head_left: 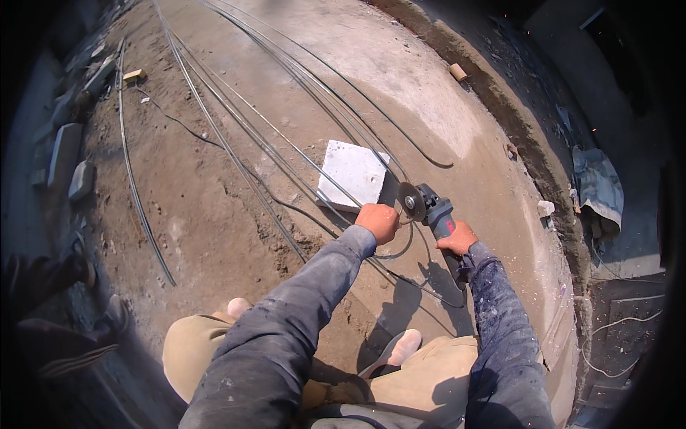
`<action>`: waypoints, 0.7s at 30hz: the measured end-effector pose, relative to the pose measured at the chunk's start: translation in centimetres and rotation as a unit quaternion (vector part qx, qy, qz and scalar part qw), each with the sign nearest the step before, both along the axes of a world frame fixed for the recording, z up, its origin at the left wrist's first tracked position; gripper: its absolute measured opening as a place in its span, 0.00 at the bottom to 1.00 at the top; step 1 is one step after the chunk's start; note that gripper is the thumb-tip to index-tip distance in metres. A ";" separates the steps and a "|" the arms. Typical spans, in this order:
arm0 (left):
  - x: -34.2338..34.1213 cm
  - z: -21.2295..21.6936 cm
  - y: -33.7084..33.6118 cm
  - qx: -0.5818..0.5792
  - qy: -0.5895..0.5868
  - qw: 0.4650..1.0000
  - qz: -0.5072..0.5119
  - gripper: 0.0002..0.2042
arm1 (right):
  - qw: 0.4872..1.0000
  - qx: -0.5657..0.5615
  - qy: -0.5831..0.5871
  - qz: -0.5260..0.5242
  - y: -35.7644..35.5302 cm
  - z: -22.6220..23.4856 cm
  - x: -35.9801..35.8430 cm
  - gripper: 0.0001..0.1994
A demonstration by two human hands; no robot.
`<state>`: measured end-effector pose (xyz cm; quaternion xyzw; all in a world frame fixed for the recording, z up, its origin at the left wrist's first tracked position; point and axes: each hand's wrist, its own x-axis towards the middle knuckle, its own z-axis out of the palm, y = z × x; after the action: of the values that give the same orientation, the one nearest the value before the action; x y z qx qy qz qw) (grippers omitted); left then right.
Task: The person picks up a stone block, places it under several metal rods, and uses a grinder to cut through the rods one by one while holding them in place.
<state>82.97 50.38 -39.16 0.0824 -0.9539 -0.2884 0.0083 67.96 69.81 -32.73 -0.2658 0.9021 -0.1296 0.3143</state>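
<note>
My right hand (459, 236) is wrapped round the body of a grey angle grinder (441, 220), its dark cutting disc (412, 201) facing left. Close beside the disc, my left hand (379, 222) is closed in a fist round a thin metal rod (330, 179), which runs in from the upper left across a white concrete block (352, 171). Whether the disc touches the rod is hard to make out. The block lies on the ground just beyond my left hand.
More long rods (191, 82) stretch over the dirt to the far left. A dark cable (275, 200) winds between them. One bent rod (421, 154) ends right of the block. Several stones (81, 180) line the left side; a sack (599, 187) lies right. Another person's foot (107, 322) shows at left.
</note>
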 end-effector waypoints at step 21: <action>0.3 -3.8 0.7 0.017 0.112 0.993 0.011 0.08 | 0.998 -0.040 -0.039 -0.023 3.4 0.1 -1.8 0.23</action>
<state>83.27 51.08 -42.94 0.0599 -0.9410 -0.3119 0.1172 66.20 73.23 -32.67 -0.2520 0.8890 -0.1835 0.3354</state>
